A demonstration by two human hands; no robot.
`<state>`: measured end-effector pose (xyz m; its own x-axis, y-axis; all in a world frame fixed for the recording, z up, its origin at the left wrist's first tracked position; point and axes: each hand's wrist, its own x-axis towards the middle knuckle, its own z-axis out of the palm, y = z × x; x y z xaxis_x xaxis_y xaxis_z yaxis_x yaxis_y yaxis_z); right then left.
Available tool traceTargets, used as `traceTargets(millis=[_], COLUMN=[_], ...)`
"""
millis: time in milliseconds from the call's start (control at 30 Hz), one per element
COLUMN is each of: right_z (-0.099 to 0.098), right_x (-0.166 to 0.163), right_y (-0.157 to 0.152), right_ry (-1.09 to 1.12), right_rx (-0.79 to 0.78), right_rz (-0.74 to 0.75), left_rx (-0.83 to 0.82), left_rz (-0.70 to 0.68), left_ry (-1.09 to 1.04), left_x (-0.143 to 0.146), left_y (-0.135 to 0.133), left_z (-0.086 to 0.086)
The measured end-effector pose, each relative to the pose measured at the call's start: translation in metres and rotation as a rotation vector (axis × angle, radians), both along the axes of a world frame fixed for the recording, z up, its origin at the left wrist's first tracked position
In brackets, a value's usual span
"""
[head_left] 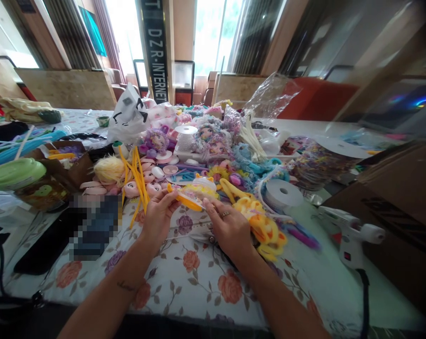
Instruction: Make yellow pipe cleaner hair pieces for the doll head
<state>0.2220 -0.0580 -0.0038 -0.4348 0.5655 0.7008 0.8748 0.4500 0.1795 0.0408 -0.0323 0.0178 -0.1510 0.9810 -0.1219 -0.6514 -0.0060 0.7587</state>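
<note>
A short yellow-orange band with a whitish upper side (190,201) is stretched between my two hands above the flowered cloth. My left hand (159,212) pinches its left end between thumb and fingers. At the other end, the closed fingers of my right hand (229,223), which wears a ring, grip the band. Just beyond it lies a frilly yellow piece with a pale top (200,187). Yellow chenille stems (138,176) stand in a bunch past my left hand. To the right of my right hand sits a heap of yellow fuzzy loops (264,226).
A white glue gun (352,230) stands at the right, beside a cardboard box (400,221). Dark phones (50,240) and a green-lidded cup (18,176) are at the left. Doll heads (218,148), a ribbon spool (283,192) and plastic bags fill the back.
</note>
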Motion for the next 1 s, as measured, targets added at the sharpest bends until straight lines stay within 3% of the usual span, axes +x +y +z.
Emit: traceTargets(millis=[133,467,667,800,1000], right_z=[-0.004,0.011,0.011,0.009,0.01], right_x=[-0.005,-0.011,-0.012,-0.013,-0.013], right_y=[-0.001,-0.004,-0.001,-0.001,-0.002], right_ry=[0.08,0.761,1.058,1.193,1.162], right_rx=[-0.077,-0.652,-0.861,-0.874,-0.707], right_rz=[0.024,0.308,0.28,0.249,0.258], left_rx=[-0.027,0.09,0.109,0.091,0.091], left_rz=[0.007,-0.033,-0.106,-0.124,-0.12], left_ry=[-0.053,0.138,0.203,0.173,0.138], left_x=[0.0,0.008,0.013,0.013,0.011], left_y=[0.001,-0.006,-0.011,-0.012,-0.01], left_z=[-0.001,-0.001,-0.001,-0.002,-0.005])
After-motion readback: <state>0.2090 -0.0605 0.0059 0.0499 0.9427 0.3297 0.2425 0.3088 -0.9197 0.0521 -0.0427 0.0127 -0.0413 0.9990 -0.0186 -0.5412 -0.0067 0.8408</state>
